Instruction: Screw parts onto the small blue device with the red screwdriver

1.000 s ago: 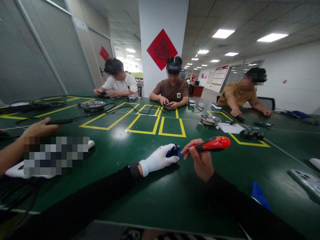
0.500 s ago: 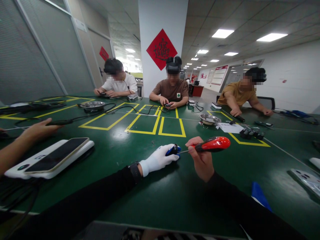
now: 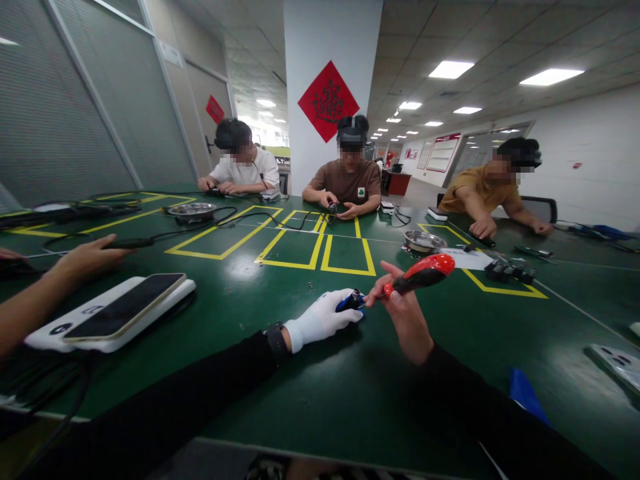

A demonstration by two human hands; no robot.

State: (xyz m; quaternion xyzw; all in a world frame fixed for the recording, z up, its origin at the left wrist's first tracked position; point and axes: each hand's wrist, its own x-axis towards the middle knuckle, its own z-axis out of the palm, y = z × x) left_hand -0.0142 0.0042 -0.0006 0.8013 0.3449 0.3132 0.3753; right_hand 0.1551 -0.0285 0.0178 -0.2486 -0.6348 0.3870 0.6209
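Note:
My left hand (image 3: 325, 317), in a white glove with blue fingertips, is closed around a small black part (image 3: 355, 298) with a round metal end pointing up. It rests low over the green table. Just to its right, my bare right hand (image 3: 403, 310) grips a red and black screwdriver (image 3: 425, 272). The handle tilts up to the right, and the shaft end points at the black part. A finger of my right hand reaches close to the part. Whether the screwdriver tip touches it, I cannot tell.
A phone (image 3: 125, 307) lies on a white device (image 3: 50, 331) at the left, beside a co-worker's hand (image 3: 93, 260). Metal bowls (image 3: 424, 241) and several black parts (image 3: 510, 272) lie farther out. Yellow tape (image 3: 347, 271) marks the green table (image 3: 240, 400). Several people sit around it.
The screwdriver handle has tilted up more steeply, and my right-hand fingers have shifted along it, one now stretched toward the black part. The whole view has moved slightly. My left hand keeps its hold.

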